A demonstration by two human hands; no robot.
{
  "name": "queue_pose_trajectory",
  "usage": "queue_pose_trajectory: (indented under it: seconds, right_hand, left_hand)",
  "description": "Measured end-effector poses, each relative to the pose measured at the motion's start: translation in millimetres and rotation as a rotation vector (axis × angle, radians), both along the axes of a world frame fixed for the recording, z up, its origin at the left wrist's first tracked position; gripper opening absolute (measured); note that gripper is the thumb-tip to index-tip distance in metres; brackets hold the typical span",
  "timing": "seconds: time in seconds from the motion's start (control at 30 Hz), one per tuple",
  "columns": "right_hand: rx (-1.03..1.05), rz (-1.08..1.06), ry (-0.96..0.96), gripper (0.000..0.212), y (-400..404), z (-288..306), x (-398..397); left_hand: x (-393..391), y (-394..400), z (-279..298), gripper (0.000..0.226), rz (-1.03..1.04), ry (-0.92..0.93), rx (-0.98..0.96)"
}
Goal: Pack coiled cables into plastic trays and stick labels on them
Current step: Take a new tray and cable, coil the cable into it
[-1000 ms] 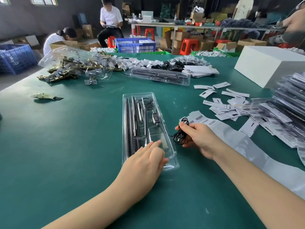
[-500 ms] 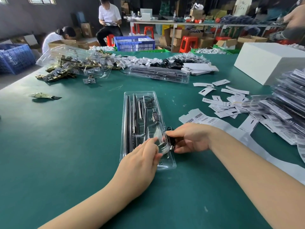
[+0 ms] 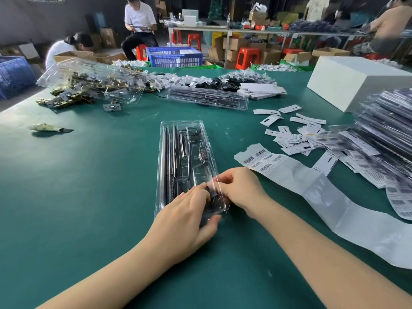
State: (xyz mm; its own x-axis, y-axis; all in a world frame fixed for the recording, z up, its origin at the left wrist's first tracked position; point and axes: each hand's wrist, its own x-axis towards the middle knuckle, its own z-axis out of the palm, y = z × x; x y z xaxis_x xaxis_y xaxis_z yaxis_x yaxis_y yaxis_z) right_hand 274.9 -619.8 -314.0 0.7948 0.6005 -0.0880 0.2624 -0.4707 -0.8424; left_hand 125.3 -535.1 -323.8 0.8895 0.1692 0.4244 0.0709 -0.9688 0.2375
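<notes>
- The cable [image 3: 211, 197], a dark coil, sat in the near pocket of the tray [image 3: 185, 139], at the tray's 5 o'clock corner, mostly hidden by fingers.
- The right hand [image 3: 239, 188] had its fingers curled at the pocket's edge, seemingly pinching the coil; the hold was partly hidden.
- The left hand [image 3: 187, 217] pressed the coil down with bent fingers, thumb under the tray's near rim.
- To do it well, I judged: keep the loops flat and tucked below the rim, with no stray end sticking out.
- The label strip [image 3: 289, 172] lay at the tray's 3 o'clock, within reach.

Dim workshop, red stools [image 3: 248, 57], cardboard boxes [image 3: 234, 43]
</notes>
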Motion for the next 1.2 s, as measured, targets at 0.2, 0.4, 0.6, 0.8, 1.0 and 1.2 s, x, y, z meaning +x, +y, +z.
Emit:
queue_pose_trajectory:
  seconds: [0.2,0.4,0.6,0.8,1.0,1.2]
  right_hand:
    - [0.060,0.168,0.272,0.025,-8,7,2]
    - [0.004,0.075,0.178,0.025,-7,4,8]
    - [-0.094,0.135,0.051,0.022,-14,1,12]
    - [-0.165,0.089,-0.080,0.036,-33,27,49]
    - [-0.570,-0.259,-0.540,0.043,-82,35,154]
    - [-0.684,-0.137,-0.600,0.048,-76,19,221]
  left_hand:
    - [2,0,-2,0.063,0.060,0.060,0.141]
    - [3,3,-7,0.054,0.037,0.060,0.201]
    - [5,11,-2,0.049,-0.017,0.112,0.276]
    - [6,17,2,0.054,-0.051,0.157,0.272]
    - [6,18,5,0.056,-0.091,0.156,0.269]
    - [7,19,2,0.055,-0.080,0.168,0.247]
